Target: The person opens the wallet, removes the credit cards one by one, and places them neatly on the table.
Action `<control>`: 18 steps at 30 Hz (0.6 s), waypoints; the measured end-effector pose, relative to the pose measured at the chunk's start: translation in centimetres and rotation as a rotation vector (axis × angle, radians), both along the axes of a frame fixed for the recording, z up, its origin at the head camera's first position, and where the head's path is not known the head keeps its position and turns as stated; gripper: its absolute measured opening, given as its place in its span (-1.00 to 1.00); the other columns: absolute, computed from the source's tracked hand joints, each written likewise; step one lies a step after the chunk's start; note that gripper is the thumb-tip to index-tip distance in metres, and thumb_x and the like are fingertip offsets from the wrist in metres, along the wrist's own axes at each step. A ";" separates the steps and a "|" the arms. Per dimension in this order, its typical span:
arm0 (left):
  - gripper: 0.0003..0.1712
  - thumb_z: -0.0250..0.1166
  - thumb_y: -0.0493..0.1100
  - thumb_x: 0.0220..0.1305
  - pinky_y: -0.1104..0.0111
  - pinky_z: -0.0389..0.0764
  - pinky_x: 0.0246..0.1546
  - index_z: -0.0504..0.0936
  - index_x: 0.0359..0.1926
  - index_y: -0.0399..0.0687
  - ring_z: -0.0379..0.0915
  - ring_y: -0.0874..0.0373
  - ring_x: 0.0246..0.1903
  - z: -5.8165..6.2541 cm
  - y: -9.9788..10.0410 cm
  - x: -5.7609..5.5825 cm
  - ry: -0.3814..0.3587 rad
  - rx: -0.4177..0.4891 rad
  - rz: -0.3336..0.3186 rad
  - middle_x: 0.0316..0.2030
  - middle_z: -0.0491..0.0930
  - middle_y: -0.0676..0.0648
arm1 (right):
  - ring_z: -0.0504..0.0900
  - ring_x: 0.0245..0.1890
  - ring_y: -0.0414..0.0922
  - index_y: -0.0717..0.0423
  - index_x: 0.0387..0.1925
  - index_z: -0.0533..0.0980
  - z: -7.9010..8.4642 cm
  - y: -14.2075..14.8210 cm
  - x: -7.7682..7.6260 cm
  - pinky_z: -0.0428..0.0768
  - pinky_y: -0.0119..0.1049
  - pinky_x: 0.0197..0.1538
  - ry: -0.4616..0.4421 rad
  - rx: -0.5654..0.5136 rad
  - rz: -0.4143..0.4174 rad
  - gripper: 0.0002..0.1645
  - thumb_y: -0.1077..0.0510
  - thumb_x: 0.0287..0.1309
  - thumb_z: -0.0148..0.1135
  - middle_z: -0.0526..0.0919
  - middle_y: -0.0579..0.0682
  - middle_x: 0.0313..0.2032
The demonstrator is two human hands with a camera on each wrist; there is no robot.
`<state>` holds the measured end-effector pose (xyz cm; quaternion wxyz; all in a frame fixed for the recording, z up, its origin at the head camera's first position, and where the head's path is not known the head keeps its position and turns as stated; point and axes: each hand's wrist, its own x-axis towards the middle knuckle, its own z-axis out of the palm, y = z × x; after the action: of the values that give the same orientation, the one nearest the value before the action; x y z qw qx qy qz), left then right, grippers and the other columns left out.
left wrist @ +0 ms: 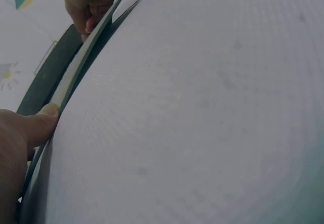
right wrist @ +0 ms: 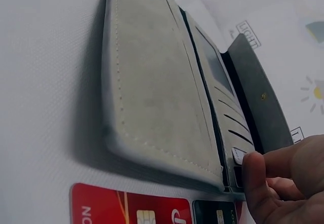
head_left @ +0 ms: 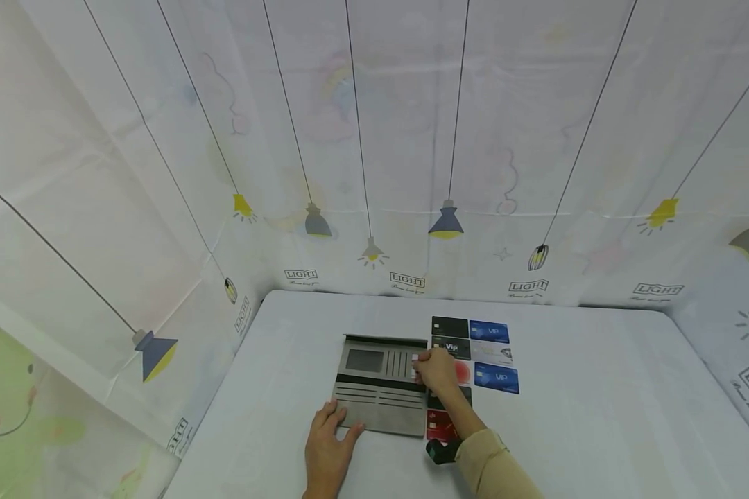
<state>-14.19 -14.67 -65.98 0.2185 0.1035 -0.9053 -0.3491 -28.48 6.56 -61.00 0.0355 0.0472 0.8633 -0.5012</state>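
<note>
A grey long wallet [head_left: 381, 414] lies unfolded on the white table, with slits for cards and a dark window on its upper half. My left hand [head_left: 331, 443] rests at its lower left corner, thumb along the near edge and fingers at the left side. In the left wrist view the thumb [left wrist: 46, 112] presses on the wallet's edge. With my right hand [head_left: 438, 371] I pinch a small whitish card [right wrist: 239, 156] at the right end of the upper half, by the slots. Most of that card is hidden by the fingers and the wallet.
Right of the wallet, bank cards lie in two columns: a black card [head_left: 449, 326], a blue VIP card [head_left: 489, 331], a white card [head_left: 492, 353], another blue card [head_left: 496, 378], a red card [head_left: 440, 424] and others. The right forearm covers part of them. Patterned white cloth surrounds the table.
</note>
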 end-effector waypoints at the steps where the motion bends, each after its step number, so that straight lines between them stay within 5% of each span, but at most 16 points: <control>1: -0.41 0.61 0.06 -0.07 0.04 0.52 0.31 0.74 -0.05 -0.20 0.50 -0.14 0.26 0.0 0.0 0.0 -0.001 -0.002 0.000 0.15 0.63 -0.13 | 0.70 -0.62 -0.12 0.38 -0.25 0.65 0.0 0.0 0.0 0.62 -0.39 -0.62 -0.004 -0.001 0.000 -0.84 0.31 0.16 0.32 0.73 0.12 -0.55; 18: -0.39 0.60 0.08 -0.07 0.07 0.50 0.33 0.73 -0.04 -0.19 0.48 -0.11 0.28 0.3 0.0 0.1 -0.024 0.016 0.003 0.16 0.63 -0.12 | 0.68 -0.66 -0.11 0.42 -0.13 0.59 -0.1 0.5 0.1 0.63 -0.41 -0.62 0.005 -0.072 0.048 -0.75 0.34 0.16 0.31 0.72 0.15 -0.54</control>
<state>-14.06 -14.72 -65.71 0.2073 0.1109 -0.9050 -0.3547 -28.43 7.03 -61.07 0.0472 0.0238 0.8457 -0.5311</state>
